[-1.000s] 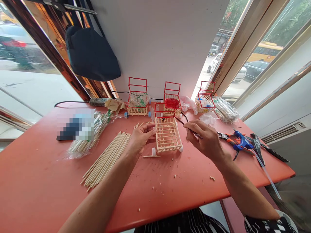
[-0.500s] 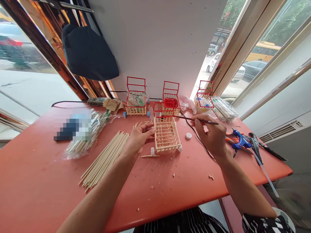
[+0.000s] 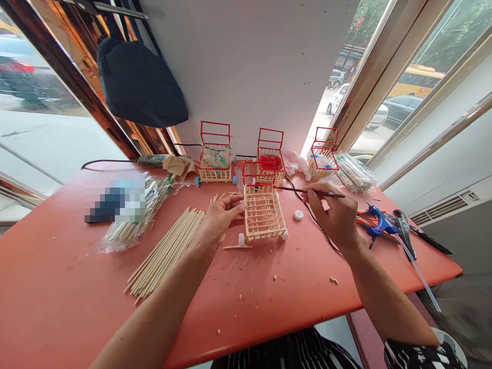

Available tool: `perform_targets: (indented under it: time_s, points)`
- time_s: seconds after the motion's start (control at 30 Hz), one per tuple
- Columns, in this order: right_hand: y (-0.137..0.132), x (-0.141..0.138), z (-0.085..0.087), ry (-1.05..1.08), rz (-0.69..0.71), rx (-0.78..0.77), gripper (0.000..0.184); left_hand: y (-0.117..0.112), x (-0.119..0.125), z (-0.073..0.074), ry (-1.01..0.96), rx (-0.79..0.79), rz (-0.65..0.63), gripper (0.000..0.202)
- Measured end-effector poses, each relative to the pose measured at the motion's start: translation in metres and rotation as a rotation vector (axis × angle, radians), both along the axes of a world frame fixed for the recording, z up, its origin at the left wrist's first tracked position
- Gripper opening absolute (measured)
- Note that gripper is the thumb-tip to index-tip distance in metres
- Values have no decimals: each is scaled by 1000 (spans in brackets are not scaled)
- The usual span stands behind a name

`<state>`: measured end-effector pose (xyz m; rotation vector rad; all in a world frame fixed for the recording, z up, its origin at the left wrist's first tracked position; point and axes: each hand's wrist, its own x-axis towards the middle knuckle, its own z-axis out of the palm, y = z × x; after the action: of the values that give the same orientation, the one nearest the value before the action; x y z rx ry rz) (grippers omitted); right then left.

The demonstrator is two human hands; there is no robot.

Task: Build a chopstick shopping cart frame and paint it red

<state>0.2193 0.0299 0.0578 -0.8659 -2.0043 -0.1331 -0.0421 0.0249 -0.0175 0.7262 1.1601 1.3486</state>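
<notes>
A small cart built of pale wooden sticks [image 3: 263,214] stands mid-table, with a red-painted handle frame at its far end and white wheels at its near corners. My left hand [image 3: 222,217] curls round the cart's left side and steadies it. My right hand [image 3: 333,213] pinches a thin dark paintbrush [image 3: 307,191], whose tip points left toward the red frame. A white bottle cap [image 3: 298,214] lies between the cart and my right hand.
On the red table [image 3: 77,287] lie a bundle of loose wooden sticks [image 3: 168,252], bagged sticks [image 3: 134,218], three finished red-handled carts [image 3: 216,152] at the back, a blue glue gun [image 3: 378,224], pliers and cutters at right, and wood crumbs near the front.
My right hand drew back to the right and up from the cart, turning the brush nearly level. The white cap came into view. My left hand stayed on the cart.
</notes>
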Motion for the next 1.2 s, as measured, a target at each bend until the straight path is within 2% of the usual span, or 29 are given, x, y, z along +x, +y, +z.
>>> perform_targets:
  time_s: [0.33, 0.67, 1.2]
  points:
    - [7, -6, 0, 10, -4, 24, 15, 0, 0, 1, -3, 18, -6, 51]
    - [7, -9, 1, -9, -91, 63, 16, 0, 0, 3, 3, -18, -6, 49]
    - [8, -8, 1, -37, -66, 89, 14, 0, 1, 3, -9, -22, 11, 47]
